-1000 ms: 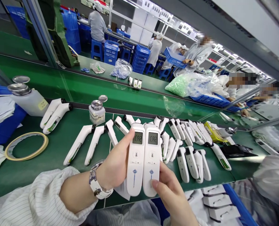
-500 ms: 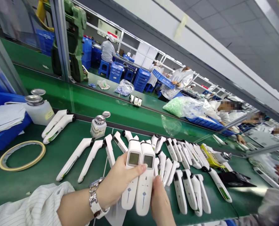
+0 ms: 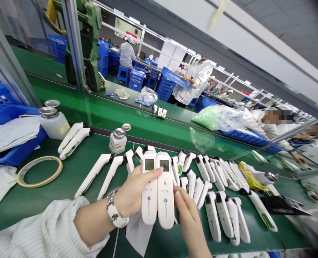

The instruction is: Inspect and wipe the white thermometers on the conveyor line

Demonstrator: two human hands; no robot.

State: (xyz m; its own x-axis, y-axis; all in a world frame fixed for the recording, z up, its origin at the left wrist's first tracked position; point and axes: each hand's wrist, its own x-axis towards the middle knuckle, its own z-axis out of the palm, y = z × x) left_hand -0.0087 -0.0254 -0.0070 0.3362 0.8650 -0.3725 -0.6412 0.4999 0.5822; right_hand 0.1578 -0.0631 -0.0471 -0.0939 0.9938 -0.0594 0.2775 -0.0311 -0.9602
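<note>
Two white thermometers, side by side above the green desk, are pinched by the left hand, its thumb across both; the right hand curls at their right edge, hold unclear. A slackening thumb could drop one.

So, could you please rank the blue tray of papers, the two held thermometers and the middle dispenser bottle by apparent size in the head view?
1. Blue tray
2. Left thermometer and right thermometer, too alike to rank
3. Dispenser bottle
</note>
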